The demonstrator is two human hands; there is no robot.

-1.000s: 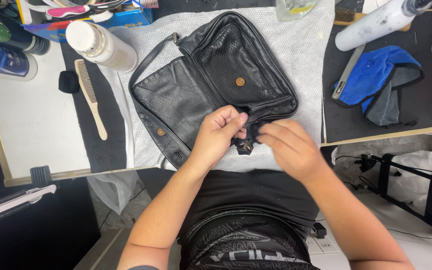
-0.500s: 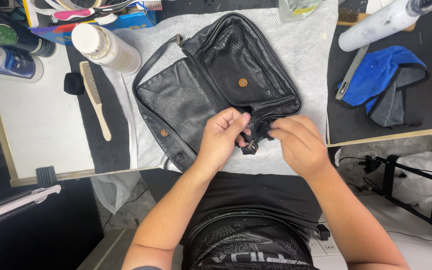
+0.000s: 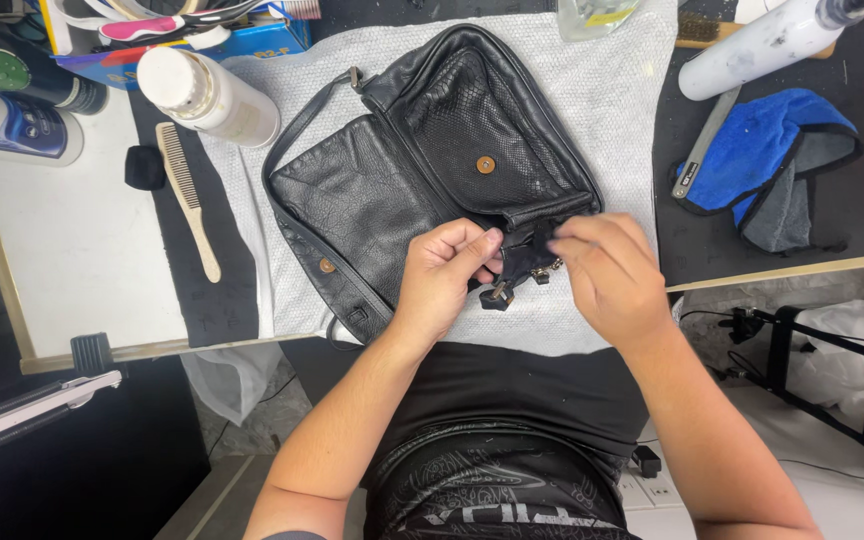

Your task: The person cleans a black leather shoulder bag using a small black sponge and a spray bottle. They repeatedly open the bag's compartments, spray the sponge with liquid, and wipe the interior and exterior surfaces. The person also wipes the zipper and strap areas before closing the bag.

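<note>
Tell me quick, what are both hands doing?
Left hand: fingers closed, pinching the black bag strap end.
Right hand: fingers closed on the same strap end.

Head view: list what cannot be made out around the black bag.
- Strap end with clasps: mostly covered by the left hand and right hand.
- Black leather bag: interior unseen, pockets closed.
- Right fingertips: motion-blurred.
- White bottle: cap cut off by the top edge.
- Brush: mostly hidden behind that bottle.

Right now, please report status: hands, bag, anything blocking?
Left hand and right hand both pinch the strap end of the black bag. Bag lies open on grey cloth. Nothing blocking.
</note>
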